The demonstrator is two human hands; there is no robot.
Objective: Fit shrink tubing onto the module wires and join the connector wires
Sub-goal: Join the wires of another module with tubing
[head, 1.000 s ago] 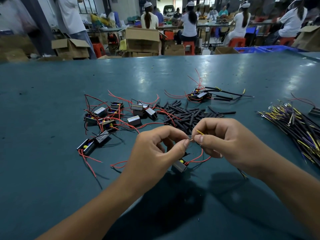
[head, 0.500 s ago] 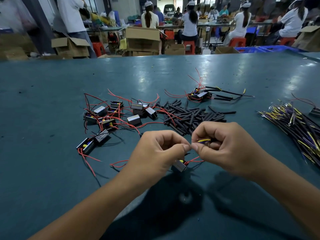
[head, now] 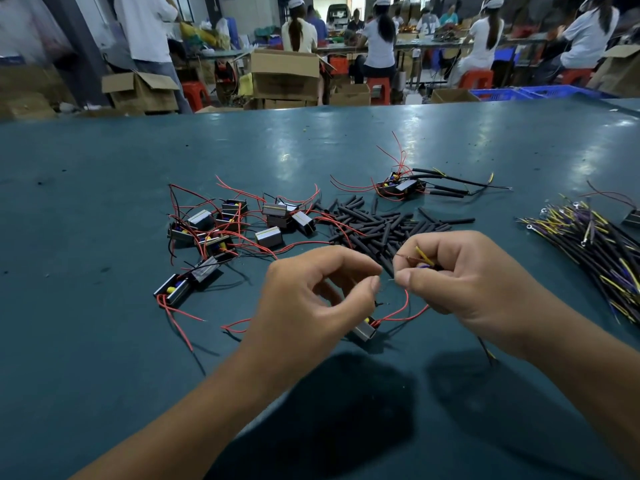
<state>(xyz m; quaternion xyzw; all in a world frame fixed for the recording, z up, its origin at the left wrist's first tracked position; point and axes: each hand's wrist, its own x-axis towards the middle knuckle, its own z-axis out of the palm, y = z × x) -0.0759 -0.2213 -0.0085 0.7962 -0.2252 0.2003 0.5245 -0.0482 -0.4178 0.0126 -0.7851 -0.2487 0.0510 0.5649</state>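
Observation:
A small grey module (head: 364, 331) with red wires lies on the table under my hands. My left hand (head: 311, 292) pinches a thin module wire between thumb and forefinger. My right hand (head: 460, 271) pinches the other end of that bare strand and grips a connector cable, whose yellow and purple leads stick up by the forefinger. The fingertips of the two hands are a short gap apart. Black shrink tubing pieces (head: 377, 226) lie piled just beyond my hands.
Several modules with red wires (head: 225, 230) lie scattered at left. A finished module with tubed wires (head: 405, 187) sits farther back. A bundle of black connector cables (head: 595, 244) lies at right. People sit at benches beyond the green table (head: 104, 341), among cardboard boxes.
My fingertips, touching half a second ago, have drawn slightly apart. The module's red wires now loop up in plain view between my hands.

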